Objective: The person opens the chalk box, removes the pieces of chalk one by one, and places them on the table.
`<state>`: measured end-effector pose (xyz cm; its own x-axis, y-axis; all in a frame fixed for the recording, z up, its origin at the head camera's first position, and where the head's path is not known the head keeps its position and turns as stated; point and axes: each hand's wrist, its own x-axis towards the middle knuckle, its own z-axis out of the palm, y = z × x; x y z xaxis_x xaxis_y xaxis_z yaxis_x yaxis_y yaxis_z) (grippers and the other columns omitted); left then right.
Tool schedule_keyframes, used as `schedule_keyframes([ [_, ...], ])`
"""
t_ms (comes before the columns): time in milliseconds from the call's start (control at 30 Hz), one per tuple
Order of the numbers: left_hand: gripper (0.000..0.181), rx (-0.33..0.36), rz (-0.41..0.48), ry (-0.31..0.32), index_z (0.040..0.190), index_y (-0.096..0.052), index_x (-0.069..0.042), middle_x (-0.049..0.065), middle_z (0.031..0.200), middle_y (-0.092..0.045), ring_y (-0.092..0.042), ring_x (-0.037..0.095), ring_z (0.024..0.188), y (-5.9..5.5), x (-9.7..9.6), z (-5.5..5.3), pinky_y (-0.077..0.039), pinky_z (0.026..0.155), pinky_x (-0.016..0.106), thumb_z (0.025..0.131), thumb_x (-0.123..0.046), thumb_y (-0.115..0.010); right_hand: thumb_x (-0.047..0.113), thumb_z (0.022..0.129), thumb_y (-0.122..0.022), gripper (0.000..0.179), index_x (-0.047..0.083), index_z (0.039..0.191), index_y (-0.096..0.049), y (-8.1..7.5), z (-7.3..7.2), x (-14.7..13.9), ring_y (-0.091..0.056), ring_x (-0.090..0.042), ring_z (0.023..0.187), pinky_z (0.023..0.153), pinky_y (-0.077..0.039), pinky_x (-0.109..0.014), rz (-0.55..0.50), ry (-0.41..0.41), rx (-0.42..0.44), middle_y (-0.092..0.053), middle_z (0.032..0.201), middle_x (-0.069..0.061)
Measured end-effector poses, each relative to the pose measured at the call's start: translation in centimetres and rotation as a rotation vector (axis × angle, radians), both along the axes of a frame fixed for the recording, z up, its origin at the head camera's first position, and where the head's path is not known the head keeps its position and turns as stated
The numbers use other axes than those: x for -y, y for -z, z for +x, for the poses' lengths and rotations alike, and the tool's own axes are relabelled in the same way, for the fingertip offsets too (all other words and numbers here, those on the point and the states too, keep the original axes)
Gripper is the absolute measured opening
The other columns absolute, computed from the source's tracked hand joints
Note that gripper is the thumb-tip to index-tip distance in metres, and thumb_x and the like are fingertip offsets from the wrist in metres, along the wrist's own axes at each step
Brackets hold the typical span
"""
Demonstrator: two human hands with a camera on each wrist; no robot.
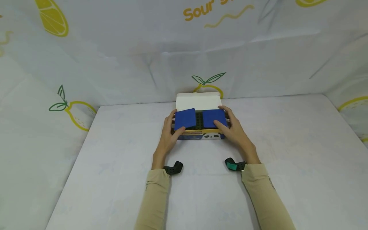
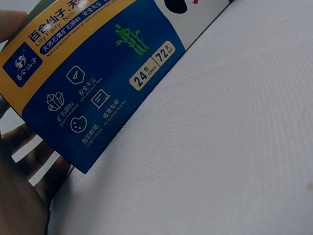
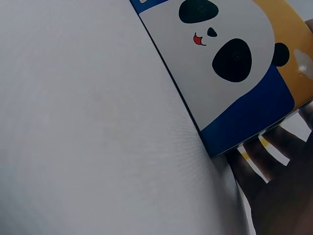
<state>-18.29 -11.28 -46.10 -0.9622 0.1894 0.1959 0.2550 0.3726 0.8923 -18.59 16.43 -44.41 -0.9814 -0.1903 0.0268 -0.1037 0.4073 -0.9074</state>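
A chalk box point(image 1: 189, 137), blue and yellow with a panda face on its front, stands at the back middle of the table with its white lid flap point(image 1: 198, 100) raised behind. Two blue square pieces point(image 1: 185, 118) lie on its top, the left one slightly askew. Between them shows a dark insert point(image 1: 199, 120) with rows of holes. My left hand point(image 1: 166, 137) holds the box's left end, thumb at the near edge by the left square. At the other end my right hand point(image 1: 237, 131) grips the side, its thumb over the right blue square point(image 1: 210, 118).
The table point(image 1: 115, 166) is covered with a white cloth. Close behind the box rises a white backdrop point(image 1: 129, 76) printed with lemons. Black bands point(image 1: 173, 168) sit on both wrists, below tan sleeves.
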Motion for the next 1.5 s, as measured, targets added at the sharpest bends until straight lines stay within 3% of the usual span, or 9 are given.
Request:
schedule_keyframes([
  [233,0.077,-0.042,0.017,0.013,0.165,-0.021,-0.021,0.020,0.155,-0.035,-0.044,0.037,0.131,0.1,-0.2,0.0,-0.043,0.105,0.055,0.098,-0.041,-0.054,0.030,0.102,-0.060,0.071,0.027,0.162,-0.021,-0.2,0.1,-0.2,-0.046,-0.049,0.138,0.106,-0.045,-0.065,-0.016,-0.001,0.003,-0.040,0.154,-0.022],
  [400,0.084,-0.043,-0.022,-0.007,0.165,-0.019,-0.021,0.018,0.160,-0.030,-0.040,0.038,0.135,0.1,-0.1,0.3,-0.040,0.108,0.060,0.097,-0.062,-0.048,0.029,0.102,-0.060,0.072,0.027,0.162,-0.021,0.1,0.0,-0.2,-0.049,-0.047,0.136,0.104,-0.047,-0.063,-0.032,-0.023,-0.003,-0.041,0.153,-0.021],
  [600,0.107,-0.113,-0.128,-0.044,0.162,-0.028,-0.018,0.016,0.161,-0.027,-0.025,0.036,0.143,-1.8,0.1,-0.3,-0.030,0.114,0.066,0.085,-0.090,-0.040,0.029,0.102,-0.060,0.071,0.028,0.162,-0.022,0.1,-0.2,-0.1,-0.049,-0.047,0.136,0.103,-0.048,-0.063,-0.034,-0.020,-0.012,-0.041,0.153,-0.020],
  [733,0.115,-0.191,-0.179,-0.002,0.156,-0.039,-0.010,0.016,0.160,-0.032,-0.025,0.036,0.146,-3.4,0.1,-1.4,-0.027,0.116,0.065,0.080,-0.095,-0.038,0.028,0.102,-0.060,0.071,0.028,0.162,-0.022,0.2,-0.4,-0.1,-0.050,-0.046,0.135,0.102,-0.048,-0.062,-0.039,-0.022,-0.014,-0.041,0.153,-0.020],
  [900,0.108,-0.169,-0.216,0.116,0.155,-0.041,-0.012,0.011,0.159,-0.037,-0.030,0.032,0.149,-4.9,-0.1,-2.4,-0.032,0.118,0.062,0.081,-0.089,-0.049,0.027,0.102,-0.060,0.071,0.027,0.162,-0.023,0.3,-0.4,-0.1,-0.049,-0.046,0.136,0.104,-0.047,-0.062,-0.045,-0.023,-0.012,-0.042,0.153,-0.021],
  [1067,0.086,-0.142,-0.254,0.199,0.156,-0.040,-0.011,0.012,0.157,-0.040,-0.037,0.032,0.144,-5.5,-0.4,-2.9,-0.038,0.116,0.057,0.089,-0.059,-0.066,0.028,0.101,-0.061,0.070,0.027,0.161,-0.024,0.5,-0.4,0.0,-0.050,-0.046,0.135,0.103,-0.048,-0.061,-0.050,-0.021,-0.016,-0.043,0.152,-0.020],
  [1200,0.077,-0.153,-0.266,0.208,0.154,-0.042,-0.009,0.015,0.152,-0.044,-0.041,0.032,0.139,-5.8,-0.4,-2.9,-0.040,0.114,0.055,0.090,-0.043,-0.069,0.027,0.101,-0.060,0.070,0.027,0.161,-0.023,0.5,-0.4,0.1,-0.051,-0.045,0.134,0.102,-0.048,-0.061,-0.058,-0.028,-0.019,-0.043,0.151,-0.020],
  [1367,0.075,-0.175,-0.241,0.192,0.153,-0.043,-0.008,0.015,0.147,-0.048,-0.043,0.032,0.136,-6.3,0.1,-2.9,-0.039,0.114,0.056,0.091,-0.040,-0.070,0.026,0.102,-0.060,0.071,0.026,0.162,-0.023,0.3,-0.4,0.3,-0.051,-0.045,0.134,0.102,-0.048,-0.061,-0.058,-0.028,-0.026,-0.043,0.151,-0.021],
  [1500,0.071,-0.239,-0.175,0.193,0.150,-0.045,-0.002,0.021,0.138,-0.053,-0.048,0.036,0.128,-6.7,1.0,-3.0,-0.041,0.110,0.057,0.092,-0.033,-0.071,0.025,0.102,-0.060,0.071,0.025,0.162,-0.022,0.2,-0.4,0.3,-0.051,-0.045,0.135,0.103,-0.048,-0.060,-0.056,-0.026,-0.029,-0.043,0.152,-0.021],
])
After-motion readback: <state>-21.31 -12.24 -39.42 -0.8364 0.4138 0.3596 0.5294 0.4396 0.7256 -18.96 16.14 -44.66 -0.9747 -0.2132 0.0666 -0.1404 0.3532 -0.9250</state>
